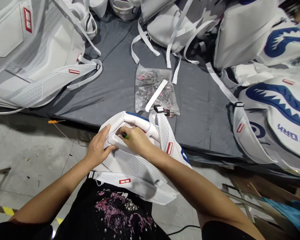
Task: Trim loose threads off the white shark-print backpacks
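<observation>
A white backpack [137, 166] with blue trim and red labels rests between the table edge and the person's lap, its padded straps facing up. My left hand [99, 146] grips the bag's upper left edge, thumb on the near side and fingers over the padding. My right hand [133, 138] is closed around a small tool with a green and black end [125, 135], pressed against a recess near the top of the bag. The tool's working tip is hidden by the fingers. A black buckle [159, 108] sits on the right strap.
On the grey-covered table [110, 76] lies a clear plastic bag [147, 88] of small parts with a white strip [157, 95] on it. White backpacks stand at left [50, 60], back [165, 26] and right [277, 110]. An orange-handled tool [55, 122] is by the table's front edge.
</observation>
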`<state>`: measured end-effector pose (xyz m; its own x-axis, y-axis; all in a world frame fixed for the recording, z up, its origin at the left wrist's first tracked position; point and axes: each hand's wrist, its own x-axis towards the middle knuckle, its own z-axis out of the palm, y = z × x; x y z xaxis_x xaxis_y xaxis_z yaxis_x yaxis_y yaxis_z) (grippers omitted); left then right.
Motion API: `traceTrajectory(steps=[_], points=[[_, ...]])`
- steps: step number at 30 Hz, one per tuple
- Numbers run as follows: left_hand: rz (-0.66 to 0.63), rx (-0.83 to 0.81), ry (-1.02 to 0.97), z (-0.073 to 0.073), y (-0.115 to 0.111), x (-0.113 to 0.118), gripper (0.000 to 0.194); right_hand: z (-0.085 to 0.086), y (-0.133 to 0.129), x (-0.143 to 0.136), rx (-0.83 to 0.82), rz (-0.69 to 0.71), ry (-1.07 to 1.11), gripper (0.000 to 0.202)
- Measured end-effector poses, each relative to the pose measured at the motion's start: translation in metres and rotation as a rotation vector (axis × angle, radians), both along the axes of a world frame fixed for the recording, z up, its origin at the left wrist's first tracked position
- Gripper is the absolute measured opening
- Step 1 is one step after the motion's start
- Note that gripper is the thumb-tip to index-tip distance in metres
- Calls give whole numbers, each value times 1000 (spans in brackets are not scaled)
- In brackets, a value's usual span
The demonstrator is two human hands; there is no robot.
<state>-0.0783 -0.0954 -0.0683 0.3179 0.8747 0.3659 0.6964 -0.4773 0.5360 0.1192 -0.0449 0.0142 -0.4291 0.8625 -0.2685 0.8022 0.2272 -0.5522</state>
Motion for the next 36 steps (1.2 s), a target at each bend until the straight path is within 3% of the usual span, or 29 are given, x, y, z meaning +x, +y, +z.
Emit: traceTrajectory(steps=[3,10,12,16,19,24,28,30,32,34,36], points=[[-5,0,-1,-2,0,0,88,-7,-2,3,6,33,110,25],[13,-88,-47,-6,0,-2,80,-13,9,-7,65,175,-167,25],[51,-155,-74,-6,1,-4,82,-9,10,-10,107,263,-166,27],[171,-403,-121,-8,10,-11,106,0,2,-15,332,423,-256,26],[164,-547,-68,-8,20,-13,94,4,-6,-1,325,467,-378,26],[190,-537,-45,-19,27,-10,71,17,-28,62,82,221,-664,27],[150,-503,-106,-23,21,-1,74,23,-60,94,62,-62,-623,29],[108,-495,-134,-17,14,7,70,13,-90,102,-53,-176,-505,23],[33,-463,-132,-5,4,19,59,-5,-127,109,-280,-216,-333,15],[-54,-356,-113,11,-7,34,49,-25,-166,117,-445,-289,-201,12],[-168,-177,-131,31,-18,53,44,-38,-200,126,-515,-449,-108,22]])
